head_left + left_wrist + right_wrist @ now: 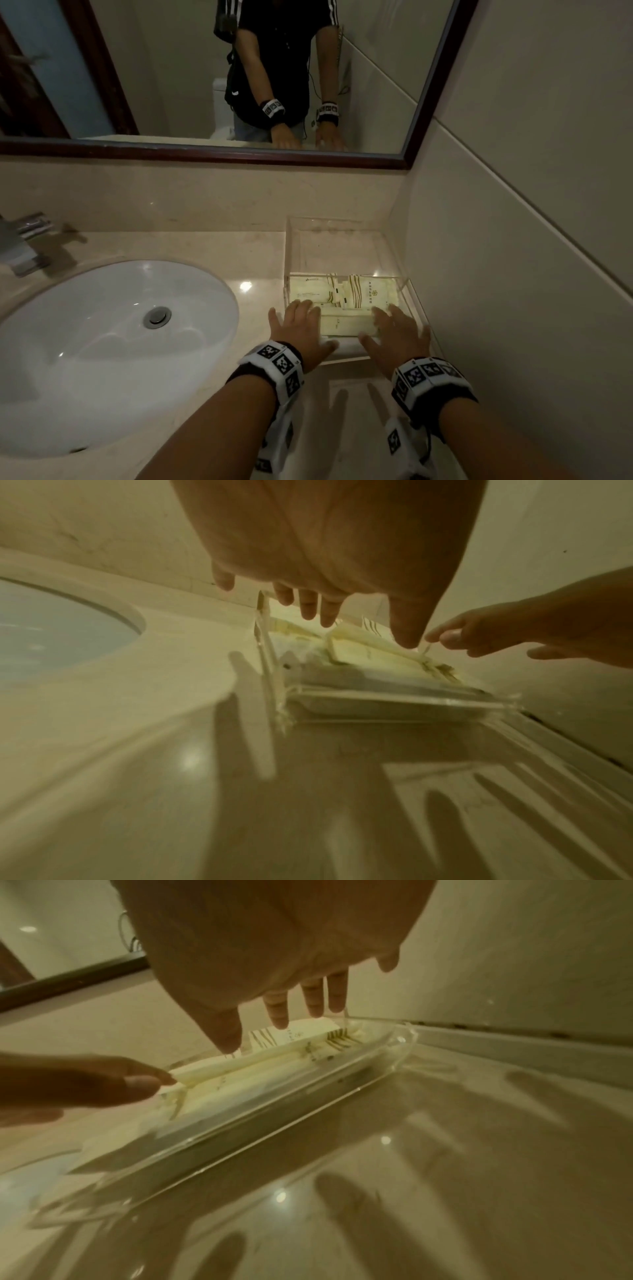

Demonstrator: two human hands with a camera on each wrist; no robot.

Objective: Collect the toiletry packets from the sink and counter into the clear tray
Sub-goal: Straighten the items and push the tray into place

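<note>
The clear tray [412, 297] stands on the counter by the right wall and holds several cream toiletry packets [344, 291]. A long packet [346, 324] lies across the top near the front. My left hand [301, 322] is spread over the tray's left front corner, and my right hand [397, 329] over its right front part. The fingers of both hands are straight and curl round nothing. In the left wrist view, the left fingers [308, 607] hang above the packets [369, 647]. In the right wrist view, the right fingers [310, 996] hover over the packets [274, 1053], and the left hand [103, 1081] touches the long packet's end.
A white sink basin [102, 342] with a metal drain fills the left side, with a chrome faucet [24, 240] behind it. The mirror [239, 68] hangs above the backsplash and shows a person. The tiled wall [513, 274] runs close along the tray's right side.
</note>
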